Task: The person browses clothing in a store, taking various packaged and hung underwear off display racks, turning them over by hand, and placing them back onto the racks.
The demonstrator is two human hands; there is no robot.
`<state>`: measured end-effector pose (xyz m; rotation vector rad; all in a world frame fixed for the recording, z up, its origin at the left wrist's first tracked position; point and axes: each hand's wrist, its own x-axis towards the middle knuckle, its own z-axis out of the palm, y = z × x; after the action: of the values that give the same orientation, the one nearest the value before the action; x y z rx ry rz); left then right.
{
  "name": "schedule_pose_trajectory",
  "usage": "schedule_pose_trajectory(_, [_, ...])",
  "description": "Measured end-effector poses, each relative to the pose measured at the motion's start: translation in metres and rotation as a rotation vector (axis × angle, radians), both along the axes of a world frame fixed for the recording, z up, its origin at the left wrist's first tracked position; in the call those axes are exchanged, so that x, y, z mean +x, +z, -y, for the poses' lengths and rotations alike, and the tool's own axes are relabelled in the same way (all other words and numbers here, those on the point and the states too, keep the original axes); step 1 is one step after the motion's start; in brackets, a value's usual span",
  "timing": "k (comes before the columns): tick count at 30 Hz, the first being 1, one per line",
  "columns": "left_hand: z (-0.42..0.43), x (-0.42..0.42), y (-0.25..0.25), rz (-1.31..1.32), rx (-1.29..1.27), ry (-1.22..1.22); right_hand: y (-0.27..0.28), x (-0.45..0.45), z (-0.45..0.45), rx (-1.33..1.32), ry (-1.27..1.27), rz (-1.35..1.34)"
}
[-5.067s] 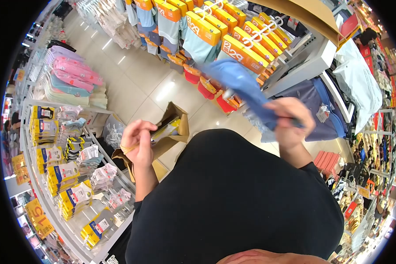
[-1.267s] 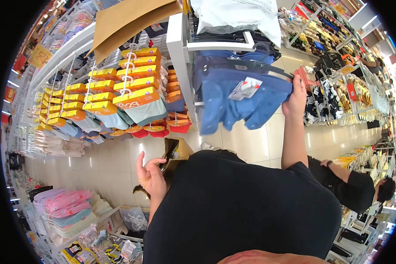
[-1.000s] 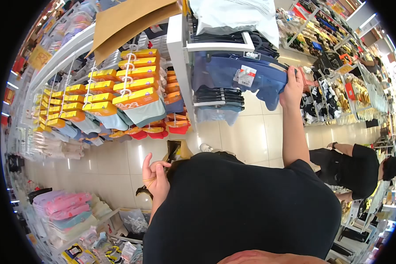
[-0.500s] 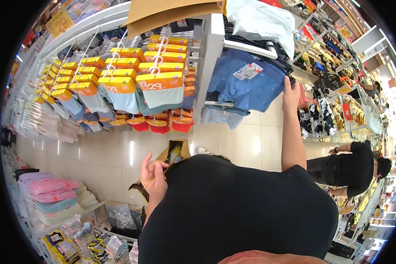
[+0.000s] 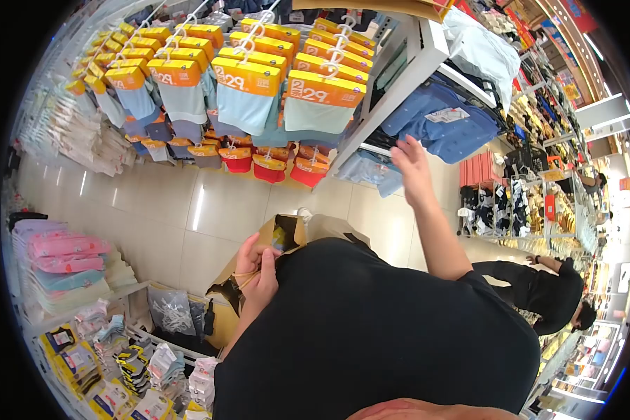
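Note:
My right hand (image 5: 412, 170) is open, fingers stretched, just in front of a rack of folded blue garments. Nearest to it is a dark blue patterned garment (image 5: 434, 133) with a white tag. Lighter blue clothing (image 5: 374, 170) hangs below. My left hand (image 5: 257, 271) is at my left side with its fingers curled. Thin tan cords loop around it, and a brown paper bag (image 5: 259, 241) hangs there, its mouth open. Something yellow and grey shows inside the bag; its kind is unclear.
Packaged clothes with orange price cards (image 5: 322, 87) hang in rows ahead. A white rack post (image 5: 392, 87) stands beside them. At left are folded pastel clothes (image 5: 66, 252) and sock packs (image 5: 136, 364). A person in black (image 5: 553, 290) bends at the right.
My right hand has left the edge of the blue garment and moved left, its fingers now spread. The view has turned, so the hanging packages appear farther right. The left hand stays by the bag.

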<state>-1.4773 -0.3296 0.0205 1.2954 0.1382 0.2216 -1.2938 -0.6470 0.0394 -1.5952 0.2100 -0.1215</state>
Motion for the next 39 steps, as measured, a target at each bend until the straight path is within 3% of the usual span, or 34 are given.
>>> schedule_pose_trajectory(7, [-0.008, -0.005, 0.0, 0.012, 0.003, 0.033, 0.042, 0.048, -0.091, -0.365, 0.265, 0.397])
schedule_pose_trajectory(11, [-0.012, -0.007, -0.001, 0.044, 0.021, 0.096, 0.031, 0.076, -0.093, -0.402, 0.143, 0.329])
schedule_pose_trajectory(12, [-0.012, -0.008, -0.002, 0.045, 0.018, 0.114, 0.04, 0.073, -0.102, -0.197, 0.218, 0.312])
schedule_pose_trajectory(19, [-0.016, -0.012, 0.002, 0.069, 0.044, 0.16, 0.04, 0.088, -0.109, -0.15, 0.3, 0.198])
schedule_pose_trajectory(30, [-0.022, -0.006, -0.008, 0.193, 0.189, 0.145, 0.089, 0.039, -0.102, -0.031, 0.283, 0.386])
schedule_pose_trajectory(33, [-0.029, 0.005, -0.003, 0.268, 0.188, -0.006, 0.087, 0.004, -0.123, -0.127, 0.428, 0.498])
schedule_pose_trajectory(35, [-0.024, 0.017, 0.019, 0.28, 0.095, -0.095, 0.092, -0.023, -0.148, -0.377, 0.567, 0.75])
schedule_pose_trajectory(37, [-0.019, 0.025, 0.014, 0.336, 0.057, -0.106, 0.083, -0.039, -0.174, -0.393, 0.837, 0.946])
schedule_pose_trajectory(39, [-0.017, 0.022, -0.004, 0.329, 0.05, -0.13, 0.088, -0.059, -0.196, -0.499, 1.022, 0.894])
